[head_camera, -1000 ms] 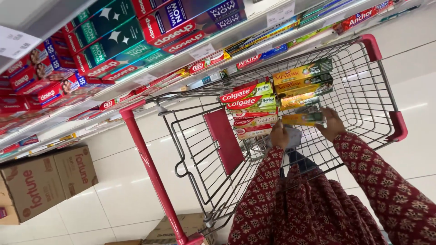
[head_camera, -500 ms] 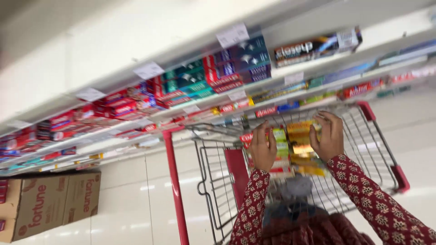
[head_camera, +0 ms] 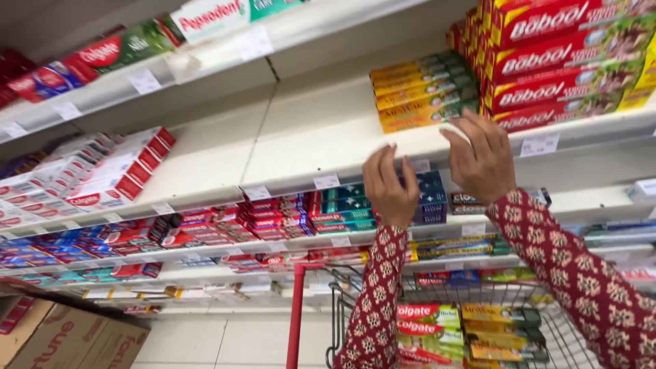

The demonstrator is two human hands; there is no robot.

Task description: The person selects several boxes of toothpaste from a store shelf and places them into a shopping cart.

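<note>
Hands: both raised, empty, fingers spread and loose; left hand and right hand sit at the front lip of the white shelf, gripping nothing.
Nearest goods: short stack of yellow-and-green toothpaste cartons lies on that shelf, just beyond the fingertips, far side; no contact visible.
Right neighbour: tall pile of red-and-green cartons stands touching or just beside the yellow stack; which of the two cannot be told.
Below: red-framed wire trolley sits near, under the arms, with more cartons of both kinds lying in its basket.
Far left: mostly bare shelf run, then red-and-white cartons lying loosely.
Risk, stack: the yellow cartons sit slightly fanned; a pull on a lower one would likely drag the upper ones forward over the lip.
Risk, neighbour pile: a right-hand knuckle brushing it could tip the front column toward the trolley.
Risk, sleeves: the patterned cuffs hang near the price tags and might snag one.
Risk, reach: the arms stretch over the trolley, so a dropped carton may miss the basket.
</note>
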